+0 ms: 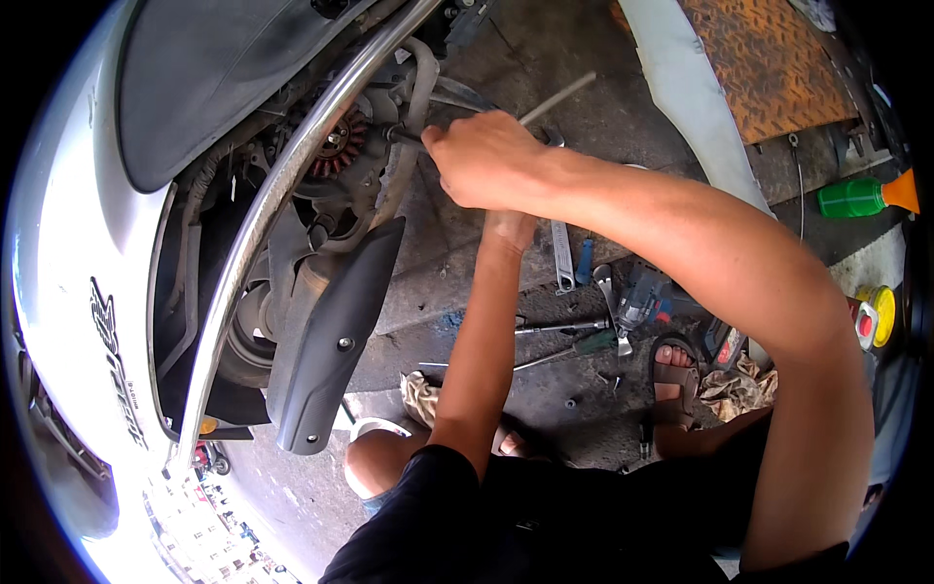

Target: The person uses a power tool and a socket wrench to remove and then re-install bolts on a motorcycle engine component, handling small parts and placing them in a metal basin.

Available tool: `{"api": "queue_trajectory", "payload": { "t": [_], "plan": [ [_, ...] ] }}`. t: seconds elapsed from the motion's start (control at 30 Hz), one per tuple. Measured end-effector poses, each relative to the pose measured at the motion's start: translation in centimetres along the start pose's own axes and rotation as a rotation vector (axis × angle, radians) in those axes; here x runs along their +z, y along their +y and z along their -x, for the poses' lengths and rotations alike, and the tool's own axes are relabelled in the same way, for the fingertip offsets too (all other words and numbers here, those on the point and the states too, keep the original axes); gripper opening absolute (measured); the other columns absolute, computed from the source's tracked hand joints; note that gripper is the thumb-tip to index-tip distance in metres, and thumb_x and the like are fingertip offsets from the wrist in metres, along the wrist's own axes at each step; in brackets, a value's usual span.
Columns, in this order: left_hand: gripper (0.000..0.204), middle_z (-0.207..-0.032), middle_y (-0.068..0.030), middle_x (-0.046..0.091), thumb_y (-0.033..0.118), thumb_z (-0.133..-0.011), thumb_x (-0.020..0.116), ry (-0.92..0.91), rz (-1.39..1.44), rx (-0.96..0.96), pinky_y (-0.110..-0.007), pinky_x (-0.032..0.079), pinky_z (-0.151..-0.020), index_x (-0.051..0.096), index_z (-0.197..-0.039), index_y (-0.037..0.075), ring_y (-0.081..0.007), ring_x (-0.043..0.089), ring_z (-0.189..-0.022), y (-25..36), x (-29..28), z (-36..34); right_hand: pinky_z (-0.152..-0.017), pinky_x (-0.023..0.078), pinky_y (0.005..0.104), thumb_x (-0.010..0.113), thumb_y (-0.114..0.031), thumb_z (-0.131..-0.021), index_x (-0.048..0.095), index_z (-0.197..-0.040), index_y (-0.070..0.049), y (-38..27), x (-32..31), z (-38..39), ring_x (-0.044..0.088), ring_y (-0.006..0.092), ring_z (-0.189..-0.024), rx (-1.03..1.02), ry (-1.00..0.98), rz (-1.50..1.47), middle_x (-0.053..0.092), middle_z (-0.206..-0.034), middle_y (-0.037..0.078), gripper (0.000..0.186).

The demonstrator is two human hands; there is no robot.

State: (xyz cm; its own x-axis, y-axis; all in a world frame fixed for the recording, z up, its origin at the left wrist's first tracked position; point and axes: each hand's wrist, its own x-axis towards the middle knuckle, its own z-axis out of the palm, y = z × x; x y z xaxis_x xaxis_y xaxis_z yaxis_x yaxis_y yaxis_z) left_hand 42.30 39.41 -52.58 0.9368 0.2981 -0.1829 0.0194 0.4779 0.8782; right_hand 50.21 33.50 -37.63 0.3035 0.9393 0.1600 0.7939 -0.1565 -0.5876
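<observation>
My right hand [486, 161] is closed in a fist beside the scooter's exposed engine side, around a socket wrench. Its dark shaft [410, 139] runs from the fist toward the machine, near a reddish finned rotor [338, 144]. A straight metal bar [559, 97] sticks out beyond the hand to the upper right. Of my left hand [511, 230], only the wrist end shows below the right one; its fingers are hidden. A curved pipe [423, 83] passes close to the tool. Below sits the black exhaust cover [336, 350].
A chrome rail [263, 190] crosses before the white body panel [78, 243]. On the floor lie a wrench [563, 258], a blue handle [585, 261], a power driver [642, 295] and a green-handled screwdriver [593, 342]. A green bottle [848, 199] and rusty plate [769, 63] are at right.
</observation>
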Motion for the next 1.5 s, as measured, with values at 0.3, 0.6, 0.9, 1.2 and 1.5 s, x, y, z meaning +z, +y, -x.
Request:
{"api": "queue_trajectory", "payload": {
  "t": [0.3,0.6,0.9,1.2,1.5],
  "plan": [
    [0.045,-0.128,-0.0025,0.057,0.041,-0.1,0.044,0.34,0.332,0.236,-0.035,0.045,-0.096,0.047,-0.135,0.013,-0.0165,0.054,-0.118,9.5,2.4,3.6,-0.058,0.052,0.0462,0.056,-0.012,-0.079,0.051,-0.118,0.006,-0.2,0.5,0.1,0.067,0.0358,-0.067,-0.23,0.057,0.418,0.067,-0.07,0.019,0.044],
    [0.018,-0.082,-0.0014,0.065,0.028,-0.094,0.061,0.536,0.461,0.229,-0.028,0.047,-0.057,0.064,-0.091,0.01,-0.0137,0.061,-0.07,9.0,1.8,1.1,-0.066,0.052,0.0503,0.056,-0.01,-0.082,0.031,-0.143,-0.003,-1.1,-1.3,5.3,0.064,0.0412,-0.076,-0.152,-0.062,0.55,0.064,-0.09,0.025,0.067],
    [0.015,-0.104,-0.0081,0.068,0.025,-0.097,0.055,0.233,0.527,0.263,-0.034,0.052,-0.083,0.061,-0.101,0.011,-0.0181,0.063,-0.094,8.1,0.7,1.5,-0.077,0.05,0.0493,0.057,-0.026,-0.088,0.059,-0.103,0.002,-0.9,8.2,11.5,0.065,0.0411,-0.08,-0.039,-0.547,0.028,0.065,-0.085,0.026,0.032],
    [0.028,-0.094,-0.0031,0.07,0.036,-0.097,0.054,0.324,0.67,0.172,-0.032,0.051,-0.075,0.066,-0.101,0.011,-0.0151,0.062,-0.08,7.5,0.2,0.5,-0.061,0.044,0.0276,0.041,-0.053,-0.098,0.06,-0.106,-0.004,0.1,2.8,3.8,0.054,0.0124,-0.068,0.768,-0.126,-1.215,0.062,-0.084,0.003,0.053],
    [0.033,-0.085,-0.006,0.068,0.035,-0.097,0.053,0.131,0.829,0.266,-0.03,0.045,-0.048,0.066,-0.1,0.005,-0.0157,0.06,-0.063,8.2,1.2,0.1,-0.053,0.042,0.0278,0.053,-0.029,-0.098,0.055,-0.1,-0.004,-1.7,2.6,1.7,0.05,0.0106,-0.059,0.431,0.101,-0.784,0.057,-0.077,0.002,0.025]
  ]
}}
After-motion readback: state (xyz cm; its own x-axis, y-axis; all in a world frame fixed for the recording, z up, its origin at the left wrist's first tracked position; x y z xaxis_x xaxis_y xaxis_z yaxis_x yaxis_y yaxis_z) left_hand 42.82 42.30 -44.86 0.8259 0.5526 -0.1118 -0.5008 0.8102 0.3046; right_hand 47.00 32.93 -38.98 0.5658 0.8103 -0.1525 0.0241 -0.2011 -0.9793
